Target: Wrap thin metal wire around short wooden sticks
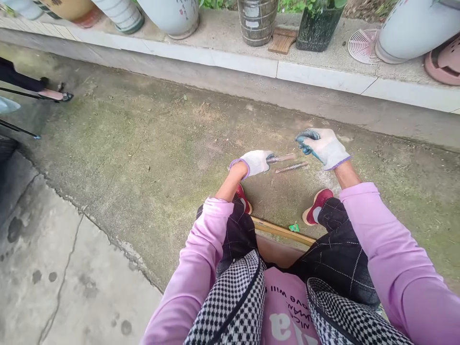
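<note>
My left hand (257, 162), in a white work glove with a purple cuff, is closed around a short wooden stick (286, 157). Silvery wire-like wrapping shows on the stick close to my fingers, and its bare end points right. Just below it on the ground lies a second thin stick (292, 167), also with wrapping along part of it. My right hand (321, 145), gloved the same with blue-coated fingers, is raised a little to the right of the held stick, apart from it. Its fingers are curled together; anything pinched in them is too small to make out.
I sit with my red shoes (317, 206) apart on mossy concrete. A small green wrapper (293, 227) lies by the wooden seat edge (282, 231). Ahead runs a tiled ledge (230, 61) with several flowerpots (319, 26). Another person's foot (59, 95) is at far left.
</note>
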Action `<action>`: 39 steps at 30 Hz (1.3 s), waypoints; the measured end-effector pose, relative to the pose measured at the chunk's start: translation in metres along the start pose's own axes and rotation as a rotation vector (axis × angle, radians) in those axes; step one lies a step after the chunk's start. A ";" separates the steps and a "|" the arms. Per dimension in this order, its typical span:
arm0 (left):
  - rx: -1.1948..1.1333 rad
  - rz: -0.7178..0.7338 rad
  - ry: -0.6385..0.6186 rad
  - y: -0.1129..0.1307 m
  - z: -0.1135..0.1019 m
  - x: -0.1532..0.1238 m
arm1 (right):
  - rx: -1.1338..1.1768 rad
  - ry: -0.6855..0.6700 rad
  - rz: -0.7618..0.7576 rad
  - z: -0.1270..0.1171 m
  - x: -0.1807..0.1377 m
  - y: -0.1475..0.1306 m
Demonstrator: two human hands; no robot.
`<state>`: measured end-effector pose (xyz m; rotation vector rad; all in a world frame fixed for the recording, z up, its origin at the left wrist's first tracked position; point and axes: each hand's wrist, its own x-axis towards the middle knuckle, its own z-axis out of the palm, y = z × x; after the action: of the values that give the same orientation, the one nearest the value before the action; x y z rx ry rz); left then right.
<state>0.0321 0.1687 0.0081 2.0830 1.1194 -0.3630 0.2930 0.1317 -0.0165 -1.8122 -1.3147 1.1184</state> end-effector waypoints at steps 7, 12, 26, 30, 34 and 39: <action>-0.215 0.051 0.108 -0.005 0.015 0.003 | -0.599 -0.345 -0.217 0.039 -0.023 -0.013; -0.280 0.059 0.204 -0.007 0.016 0.004 | -0.679 -0.432 -0.101 0.055 -0.024 -0.014; -1.326 -0.196 0.948 -0.006 -0.024 -0.001 | 0.132 -0.098 0.064 0.030 -0.015 -0.016; -1.434 -0.239 0.574 0.009 -0.020 0.006 | 0.149 -0.128 0.031 0.035 -0.023 -0.022; -1.381 -0.224 0.459 0.028 -0.011 0.010 | -0.116 -0.132 -0.013 0.034 -0.027 -0.027; -1.315 -0.175 0.435 0.028 -0.005 0.009 | -0.314 -0.038 -0.057 0.030 -0.027 -0.027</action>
<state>0.0600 0.1677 0.0198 0.8842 1.2555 0.6493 0.2512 0.1146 0.0008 -1.9666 -1.6289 0.9615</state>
